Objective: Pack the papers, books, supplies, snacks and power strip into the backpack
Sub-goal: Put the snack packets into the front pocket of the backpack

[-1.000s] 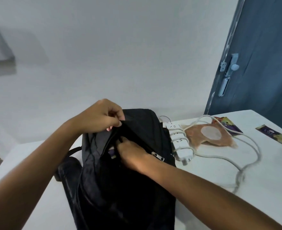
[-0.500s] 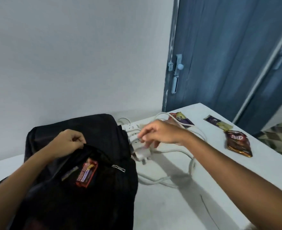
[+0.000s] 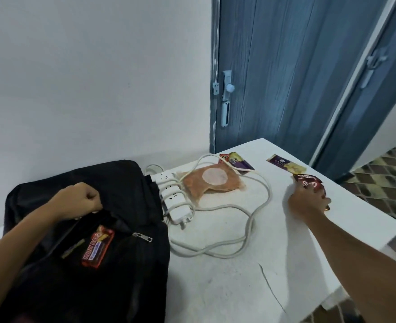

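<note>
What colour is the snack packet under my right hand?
Dark red snack packet with white lettering, seen in the head view.

Setting: plain domestic room, likely home or dorm. Evidence: bare white painted wall (image 3: 87, 78); blue wood-grain door (image 3: 285, 73) with pale knob (image 3: 230, 88) and latch plate, second blue door (image 3: 378, 96) just beside it at right; patterned diamond floor tiles (image 3: 383, 176) beyond table edge; white table (image 3: 250, 283), surface scuffed and cracked, set against wall near door. On table: black backpack (image 3: 113, 287), white power strip (image 3: 171, 194) with looped cord, snack packets (image 3: 213, 183).
</note>
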Demonstrator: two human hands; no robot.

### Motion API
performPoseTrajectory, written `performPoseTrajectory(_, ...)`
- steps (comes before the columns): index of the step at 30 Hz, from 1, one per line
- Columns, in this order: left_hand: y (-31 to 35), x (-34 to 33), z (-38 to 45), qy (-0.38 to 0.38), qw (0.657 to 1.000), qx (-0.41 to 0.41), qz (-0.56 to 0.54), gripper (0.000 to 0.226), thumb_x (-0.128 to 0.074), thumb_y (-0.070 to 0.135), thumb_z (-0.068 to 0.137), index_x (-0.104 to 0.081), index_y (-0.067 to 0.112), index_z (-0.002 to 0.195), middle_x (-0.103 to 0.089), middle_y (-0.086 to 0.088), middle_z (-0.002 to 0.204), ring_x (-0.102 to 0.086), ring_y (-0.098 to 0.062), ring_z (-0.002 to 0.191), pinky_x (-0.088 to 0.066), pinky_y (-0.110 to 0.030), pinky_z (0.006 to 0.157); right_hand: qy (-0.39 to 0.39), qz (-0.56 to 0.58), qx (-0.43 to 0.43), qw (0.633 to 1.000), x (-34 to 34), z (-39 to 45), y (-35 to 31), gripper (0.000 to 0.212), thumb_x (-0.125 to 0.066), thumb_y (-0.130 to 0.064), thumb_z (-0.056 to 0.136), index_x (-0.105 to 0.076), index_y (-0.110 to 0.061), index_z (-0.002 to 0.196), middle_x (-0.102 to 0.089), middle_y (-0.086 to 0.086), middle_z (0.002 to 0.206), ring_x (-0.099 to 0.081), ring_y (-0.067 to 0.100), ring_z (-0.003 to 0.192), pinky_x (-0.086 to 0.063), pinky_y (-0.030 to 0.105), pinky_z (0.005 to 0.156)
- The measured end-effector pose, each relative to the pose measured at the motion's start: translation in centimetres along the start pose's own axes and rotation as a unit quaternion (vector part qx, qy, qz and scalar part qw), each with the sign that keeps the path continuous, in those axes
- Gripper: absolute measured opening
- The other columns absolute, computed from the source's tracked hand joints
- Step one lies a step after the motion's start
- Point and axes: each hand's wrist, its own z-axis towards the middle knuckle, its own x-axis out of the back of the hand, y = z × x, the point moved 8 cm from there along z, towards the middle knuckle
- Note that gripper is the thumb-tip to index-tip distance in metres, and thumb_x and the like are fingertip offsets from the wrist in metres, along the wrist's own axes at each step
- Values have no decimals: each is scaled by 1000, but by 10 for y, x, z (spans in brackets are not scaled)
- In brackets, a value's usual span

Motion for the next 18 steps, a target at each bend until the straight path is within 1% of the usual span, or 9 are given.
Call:
performPoseTrajectory(3,-1,-2,1,-18,1000,15,-3,22,-62,13,75,-64,15,53,-61,0,49,-64,-24,50,-50,-26,56,38,19,7,999,7,4,-3,39,-34,-23,97,-39,-14,134,-43,20,139,-38,41,124,-34,53,99)
performPoseTrajectory(7,-3,-3,3,-24,999,27,-10,20,-63,14,74,-63,13,54,-58,2,46,-58,-17,43,-46,-24,54,64,95,-9,993,18,12,-3,37,-40,-24,97,-43,-7,130,-49,21,132,-42,41,121,-35,52,99)
performPoseTrajectory(9,-3,-5,2,-30,999,26,-16,21,-63,13,75,-63,12,54,-57,4,45,-57,-15,43,-46,-23,53,79,168,-37,982,27,14,-2,37,-45,-17,93,-45,-4,129,-51,23,126,-45,43,118,-39,52,98)
performPoseTrajectory(11,-3,-6,2,-35,999,24,-19,23,-62,12,76,-62,12,53,-56,5,44,-55,-14,42,-45,-23,53,107,260,-46,958,40,10,-11,38,-48,-8,87,-50,-5,125,-55,23,120,-49,44,113,-44,51,93)
performPoseTrajectory(13,-3,-6,2,-35,999,23,-19,24,-62,12,77,-62,13,53,-55,5,43,-55,-13,42,-45,-23,54,151,343,-21,927,62,-1,-34,35,-49,-4,84,-56,-8,118,-58,21,115,-52,42,108,-47,47,87)
performPoseTrajectory(16,-2,-6,3,-31,999,19,-19,24,-62,13,77,-62,14,53,-56,5,44,-55,-13,42,-45,-23,55,192,441,58,875,96,-32,-85,34,-50,0,85,-60,-9,116,-60,16,113,-54,36,106,-45,37,80)
performPoseTrajectory(17,-2,-6,2,-30,999,15,-20,24,-62,13,77,-62,14,53,-57,5,44,-56,-13,43,-45,-23,55,190,479,95,852,106,-46,-105,32,-51,0,86,-61,-9,115,-62,13,110,-56,33,103,-44,34,79)
performPoseTrajectory(18,-1,-6,2,-27,999,9,-21,24,-62,13,77,-62,14,53,-57,5,45,-56,-12,43,-45,-24,56,173,520,134,826,115,-62,-126,29,-52,-1,87,-62,-9,113,-63,10,106,-58,30,99,-46,33,78)
